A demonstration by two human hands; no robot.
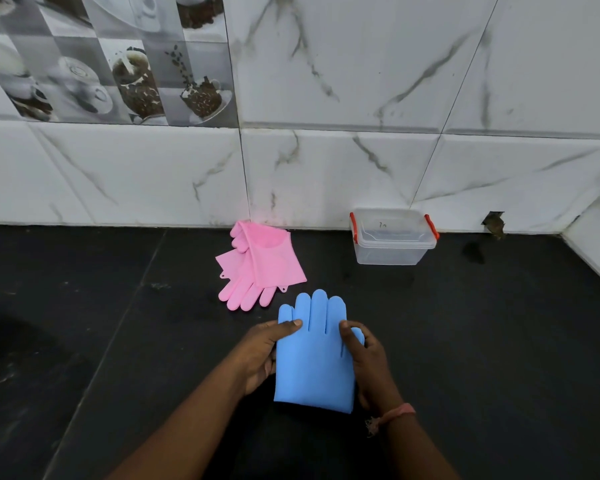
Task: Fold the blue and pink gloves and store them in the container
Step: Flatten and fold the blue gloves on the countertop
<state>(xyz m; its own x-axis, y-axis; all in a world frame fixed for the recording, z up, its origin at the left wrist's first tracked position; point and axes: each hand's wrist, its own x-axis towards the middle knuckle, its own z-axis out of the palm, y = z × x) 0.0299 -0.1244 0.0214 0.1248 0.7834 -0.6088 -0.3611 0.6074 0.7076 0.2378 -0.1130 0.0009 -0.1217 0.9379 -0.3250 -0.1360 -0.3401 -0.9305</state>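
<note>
While gripping blue gloves (pixel 314 368), both hands.

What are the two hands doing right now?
Left hand: holds the left edge of the blue glove.
Right hand: holds the glove's right edge.

place: home kitchen | cues: coffee-print wall tiles (pixel 118 64), dark stone counter (pixel 84 306)

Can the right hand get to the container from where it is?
Probably yes: bare counter lies between the right hand and the lidded container, but that hand grips the blue glove.
</note>
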